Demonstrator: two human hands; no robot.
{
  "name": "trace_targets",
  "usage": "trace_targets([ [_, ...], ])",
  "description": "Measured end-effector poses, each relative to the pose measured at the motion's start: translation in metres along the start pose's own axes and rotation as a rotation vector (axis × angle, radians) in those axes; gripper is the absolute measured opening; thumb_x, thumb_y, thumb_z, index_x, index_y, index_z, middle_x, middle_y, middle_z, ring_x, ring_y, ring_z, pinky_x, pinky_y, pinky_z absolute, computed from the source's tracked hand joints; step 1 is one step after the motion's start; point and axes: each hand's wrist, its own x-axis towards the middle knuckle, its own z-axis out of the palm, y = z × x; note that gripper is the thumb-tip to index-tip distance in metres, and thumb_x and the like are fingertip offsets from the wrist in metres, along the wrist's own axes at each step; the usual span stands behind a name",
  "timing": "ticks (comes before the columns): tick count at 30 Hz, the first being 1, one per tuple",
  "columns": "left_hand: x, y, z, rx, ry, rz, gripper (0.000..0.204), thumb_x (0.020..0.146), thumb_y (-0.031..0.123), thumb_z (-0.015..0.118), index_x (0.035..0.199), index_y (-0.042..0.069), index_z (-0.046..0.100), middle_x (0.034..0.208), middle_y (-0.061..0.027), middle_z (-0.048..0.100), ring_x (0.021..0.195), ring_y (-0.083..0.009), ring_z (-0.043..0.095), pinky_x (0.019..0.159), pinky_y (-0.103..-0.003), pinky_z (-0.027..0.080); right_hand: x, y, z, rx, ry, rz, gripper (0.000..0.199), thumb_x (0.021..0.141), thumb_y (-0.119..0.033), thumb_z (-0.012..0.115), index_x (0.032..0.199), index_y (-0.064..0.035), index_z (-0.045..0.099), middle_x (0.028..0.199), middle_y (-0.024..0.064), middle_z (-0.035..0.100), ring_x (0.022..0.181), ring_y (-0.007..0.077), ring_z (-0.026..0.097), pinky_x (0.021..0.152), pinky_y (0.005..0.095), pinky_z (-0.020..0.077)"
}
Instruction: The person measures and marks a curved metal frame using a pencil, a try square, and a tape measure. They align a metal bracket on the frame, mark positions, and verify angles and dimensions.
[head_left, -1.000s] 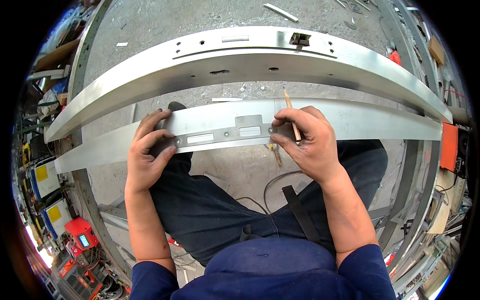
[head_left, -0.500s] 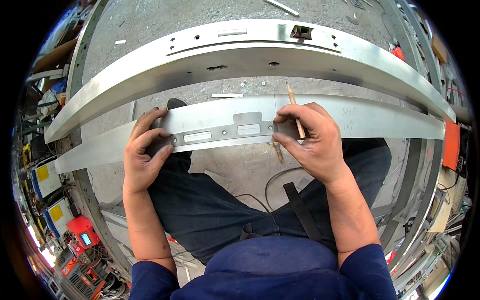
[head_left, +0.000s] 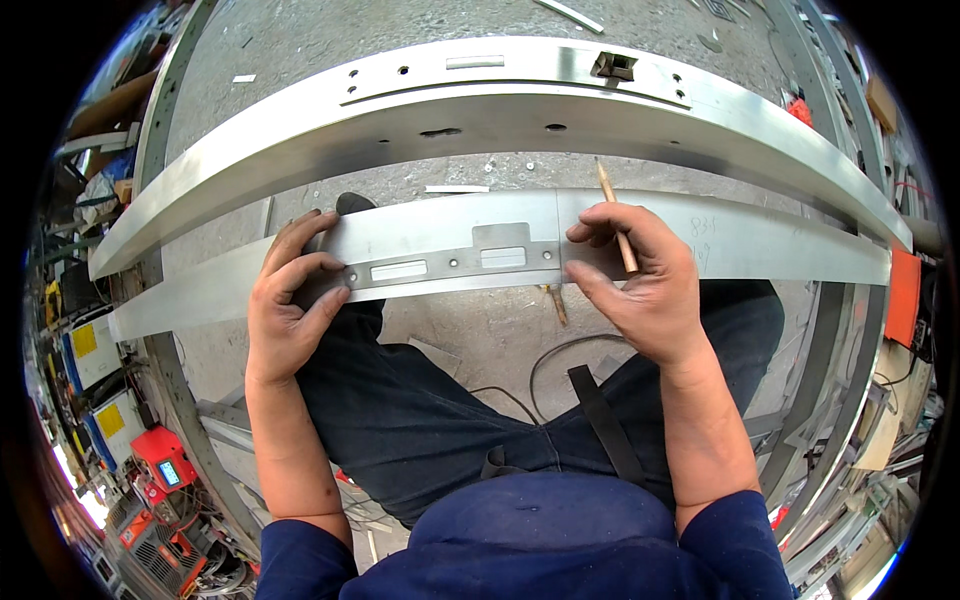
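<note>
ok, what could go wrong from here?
The slotted plate could drift off the thin line near its right end: only the left hand seems to touch it. It lies close to the near edge of the metal bar, so a nudge might tip it off. The pencil could slip from the right hand.

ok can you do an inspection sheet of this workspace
Surface: long metal bar, handwritten marks toward its right
Things in hand: slotted plate on the bar; pencil
Left grip: at the plate's left end
Right grip: holding the pencil, near the plate's right end
Clutter: loose strip on the floor, beyond a second bar with holes
Cables: dark cable curving across the floor
Surroundings: red box with small screen, lower left
</note>
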Motion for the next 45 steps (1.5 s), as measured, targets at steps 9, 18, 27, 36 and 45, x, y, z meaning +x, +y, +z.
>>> trace_targets([
  [9,0.000,0.000,-0.001,0.005,-0.007,-0.003,0.026,0.073,0.002,0.080,0.098,0.001,0.073,0.143,-0.0165,0.067,0.144,-0.0381,0.054,0.120,-0.047,0.041,0.003,0.000,0.003,-0.104,0.007,-0.062,0.040,0.080,0.006,0.077,0.118,-0.0051,0.071,0.103,0.0056,0.074,0.096,0.0182,0.070,0.086,0.0311,0.0565],
  [18,0.000,-0.001,0.001,-0.008,0.000,-0.008,0.026,0.072,0.002,0.081,0.097,0.002,0.073,0.142,-0.0141,0.068,0.144,-0.0377,0.054,0.121,-0.048,0.041,0.007,-0.005,0.005,-0.203,0.002,-0.099,0.039,0.076,0.001,0.081,0.113,-0.0079,0.073,0.098,0.0037,0.077,0.093,0.0226,0.070,0.083,0.0356,0.0569],
  [27,0.000,0.000,0.000,0.006,-0.001,-0.008,0.025,0.071,0.001,0.081,0.095,0.002,0.074,0.142,-0.0133,0.069,0.144,-0.0369,0.054,0.121,-0.048,0.041,0.007,-0.007,0.005,-0.246,-0.031,-0.100,0.041,0.077,0.002,0.083,0.115,-0.0070,0.072,0.100,0.0037,0.076,0.095,0.0209,0.070,0.085,0.0339,0.0573],
  [36,0.000,0.000,0.001,-0.007,0.006,-0.015,0.025,0.071,0.001,0.081,0.095,0.002,0.073,0.142,-0.0134,0.069,0.144,-0.0373,0.054,0.120,-0.048,0.041,0.007,-0.007,0.008,-0.226,0.008,-0.085,0.037,0.076,0.001,0.083,0.111,-0.0082,0.074,0.094,0.0025,0.078,0.093,0.0232,0.070,0.081,0.0359,0.0570],
  [45,0.001,0.000,0.001,0.023,0.002,0.004,0.026,0.072,-0.001,0.080,0.097,0.001,0.073,0.141,-0.0147,0.069,0.143,-0.0376,0.054,0.120,-0.048,0.040,0.006,-0.003,0.002,-0.270,-0.064,-0.104,0.041,0.079,0.007,0.082,0.117,-0.0038,0.071,0.103,0.0062,0.071,0.095,0.0155,0.072,0.083,0.0289,0.0582],
])
